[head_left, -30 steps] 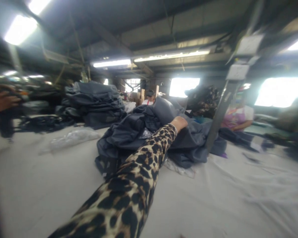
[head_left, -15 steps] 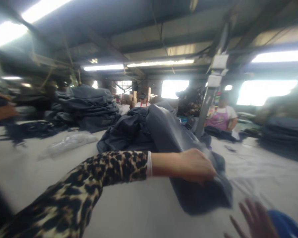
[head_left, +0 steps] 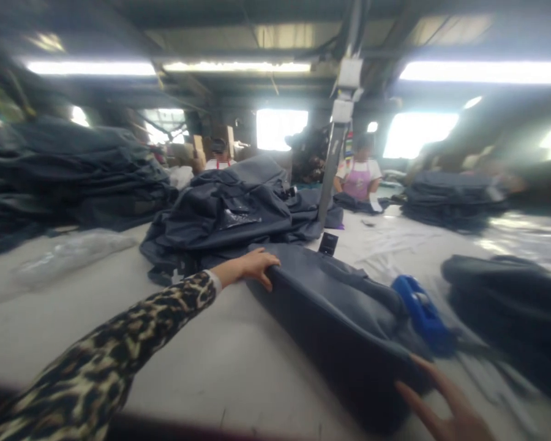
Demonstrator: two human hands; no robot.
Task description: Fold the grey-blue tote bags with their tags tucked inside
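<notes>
A dark grey fabric item (head_left: 330, 306) with a seamed edge lies slantwise on the white table, its exact kind unclear. My left hand (head_left: 259, 267), in a leopard-print sleeve, grips its upper left edge, thumb and fingers over the seam. At its near right end is my right hand (head_left: 450, 407), fingers spread, partly cut off by the frame; whether they touch the fabric is hard to tell. A small black tag (head_left: 329, 244) sticks up behind the item. Beside its right side lies a blue tool (head_left: 422, 315), blurred.
Behind the item rises a heap of dark grey fabric (head_left: 229, 208). Taller stacks (head_left: 73, 171) stand left, and more dark fabric (head_left: 509, 306) lies right. Clear plastic (head_left: 73, 251) rests on the table (head_left: 188, 361). A metal post (head_left: 333, 165) stands mid-table; two people are beyond.
The view has swung right. The dark grey item now lies stretched out toward me, apart from the heap. My left hand has shifted to its upper edge; my right hand is now at its near end.
</notes>
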